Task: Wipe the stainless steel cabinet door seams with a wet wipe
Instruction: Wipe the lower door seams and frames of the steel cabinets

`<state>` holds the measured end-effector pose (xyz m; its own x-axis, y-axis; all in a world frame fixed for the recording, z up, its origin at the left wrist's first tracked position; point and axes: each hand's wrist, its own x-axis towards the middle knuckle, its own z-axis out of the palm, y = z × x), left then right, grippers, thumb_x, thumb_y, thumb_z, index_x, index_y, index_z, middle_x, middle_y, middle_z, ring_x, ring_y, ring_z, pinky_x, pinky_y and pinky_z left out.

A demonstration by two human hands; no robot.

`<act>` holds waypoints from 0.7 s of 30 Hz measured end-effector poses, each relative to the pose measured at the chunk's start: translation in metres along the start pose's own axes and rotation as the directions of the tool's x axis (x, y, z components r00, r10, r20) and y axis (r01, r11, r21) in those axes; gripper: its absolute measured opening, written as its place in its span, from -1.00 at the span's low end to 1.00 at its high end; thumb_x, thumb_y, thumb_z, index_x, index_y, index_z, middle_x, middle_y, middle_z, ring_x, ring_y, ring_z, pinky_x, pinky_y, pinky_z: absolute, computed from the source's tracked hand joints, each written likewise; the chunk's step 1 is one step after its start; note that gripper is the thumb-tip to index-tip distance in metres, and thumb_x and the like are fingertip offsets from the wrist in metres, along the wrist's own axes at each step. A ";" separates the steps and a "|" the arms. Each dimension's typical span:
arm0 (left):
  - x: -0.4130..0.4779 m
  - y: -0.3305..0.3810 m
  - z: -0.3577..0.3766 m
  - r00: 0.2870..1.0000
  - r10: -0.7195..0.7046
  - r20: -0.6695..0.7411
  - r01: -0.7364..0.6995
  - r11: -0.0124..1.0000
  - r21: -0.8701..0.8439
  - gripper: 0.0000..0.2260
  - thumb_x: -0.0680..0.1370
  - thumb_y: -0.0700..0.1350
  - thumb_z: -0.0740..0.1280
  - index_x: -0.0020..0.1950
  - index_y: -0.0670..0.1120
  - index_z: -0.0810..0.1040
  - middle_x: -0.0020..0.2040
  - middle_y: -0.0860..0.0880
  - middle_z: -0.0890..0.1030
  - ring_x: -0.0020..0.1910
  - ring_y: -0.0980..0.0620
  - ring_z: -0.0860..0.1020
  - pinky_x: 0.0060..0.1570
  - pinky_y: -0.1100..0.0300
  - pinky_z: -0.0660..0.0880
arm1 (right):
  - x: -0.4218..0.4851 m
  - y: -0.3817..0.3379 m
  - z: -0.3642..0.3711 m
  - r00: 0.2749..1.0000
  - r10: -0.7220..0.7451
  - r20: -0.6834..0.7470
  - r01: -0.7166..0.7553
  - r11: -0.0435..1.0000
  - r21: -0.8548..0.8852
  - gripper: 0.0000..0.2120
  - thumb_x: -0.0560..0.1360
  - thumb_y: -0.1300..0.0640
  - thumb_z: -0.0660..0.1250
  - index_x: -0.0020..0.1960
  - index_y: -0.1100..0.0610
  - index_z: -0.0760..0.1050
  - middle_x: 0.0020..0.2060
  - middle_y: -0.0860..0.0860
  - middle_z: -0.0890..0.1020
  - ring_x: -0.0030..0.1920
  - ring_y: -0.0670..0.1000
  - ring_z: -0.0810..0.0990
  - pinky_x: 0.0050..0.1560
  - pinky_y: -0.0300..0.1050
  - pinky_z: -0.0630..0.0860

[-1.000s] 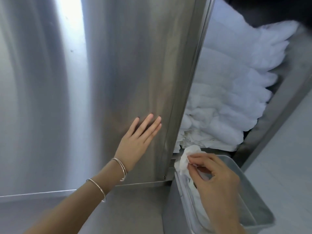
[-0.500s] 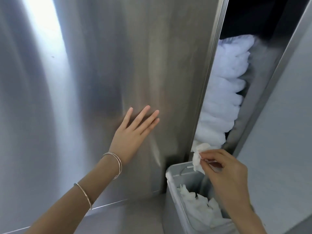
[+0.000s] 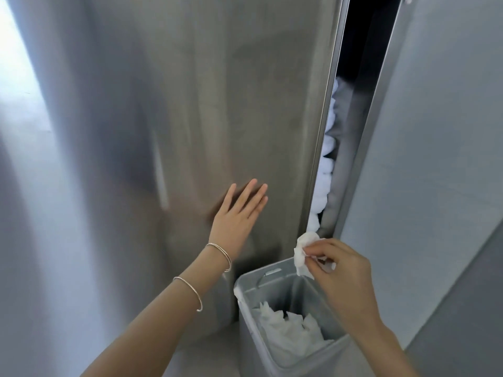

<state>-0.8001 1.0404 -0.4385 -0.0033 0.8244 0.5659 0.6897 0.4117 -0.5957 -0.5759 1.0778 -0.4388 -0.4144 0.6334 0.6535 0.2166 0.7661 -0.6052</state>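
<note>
A crumpled white wet wipe [image 3: 303, 251] is pinched between the thumb and fingertips of the right hand [image 3: 345, 278], with a soft wrinkled wad bunched to the left of the pinch. Just above the grip the folded vertical edge [image 3: 324, 131] of the brushed steel cabinet door [image 3: 217, 104] is met; whether the wipe touches it cannot be told. Puffy white bundles [image 3: 322, 170] are seen in the dark narrow gap above the grip. Left of the grip, the left hand [image 3: 236, 213] is laid flat on the smooth door, fingers straight. Two thin metal bangles [image 3: 221, 253] are worn on that arm. Below the grip, a grey round-cornered bin [image 3: 255, 308] is filled with crumpled white sheets [image 3: 288, 330].
</note>
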 end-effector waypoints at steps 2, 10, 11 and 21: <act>0.009 0.006 -0.008 0.992 0.064 0.106 -0.063 0.998 -0.009 -0.46 0.64 -0.20 0.03 0.60 -0.06 -0.07 0.60 -0.06 -0.15 0.56 -0.15 -0.14 0.41 -0.18 -0.30 | 0.000 0.004 -0.003 0.998 -0.046 -0.030 0.044 0.996 -0.076 -0.79 0.31 0.37 0.52 -0.19 0.09 0.66 -0.19 -0.11 0.66 -0.18 -0.11 0.61 -0.08 -0.18 0.50; 0.009 -0.016 -0.018 0.985 -0.039 0.166 0.038 0.999 0.010 -0.26 0.54 0.00 0.30 0.60 -0.01 -0.04 0.60 -0.06 -0.18 0.56 -0.16 -0.20 0.33 -0.25 -0.47 | 0.017 0.030 -0.008 0.942 -0.335 0.016 0.308 0.847 -0.432 -0.77 0.23 0.37 0.58 -0.21 0.15 0.63 -0.22 -0.04 0.65 -0.25 0.02 0.55 -0.27 -0.17 0.46; 0.012 -0.018 -0.017 0.987 -0.017 0.163 0.016 1.000 0.004 -0.26 0.53 0.00 0.32 0.60 0.01 -0.02 0.60 -0.06 -0.17 0.56 -0.16 -0.18 0.35 -0.24 -0.44 | 0.019 0.033 -0.008 0.940 -0.340 0.024 0.316 0.843 -0.436 -0.77 0.22 0.38 0.57 -0.21 0.16 0.63 -0.22 -0.04 0.65 -0.25 0.02 0.56 -0.33 -0.15 0.48; 0.041 0.006 -0.010 0.990 -0.029 0.135 0.026 0.999 0.024 -0.28 0.51 -0.13 0.34 0.59 0.04 0.07 0.60 -0.05 -0.08 0.57 -0.16 -0.09 0.37 -0.21 -0.41 | 0.038 0.057 -0.019 0.947 -0.322 0.011 0.300 0.869 -0.393 -0.81 0.30 0.35 0.54 -0.17 0.14 0.62 -0.17 -0.05 0.65 -0.14 0.02 0.61 -0.36 -0.12 0.57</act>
<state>-0.7885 1.0727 -0.4134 -0.1208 0.8570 0.5010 0.6715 0.4422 -0.5946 -0.5626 1.1473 -0.4401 -0.4715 0.3513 0.8088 0.4113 0.8989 -0.1507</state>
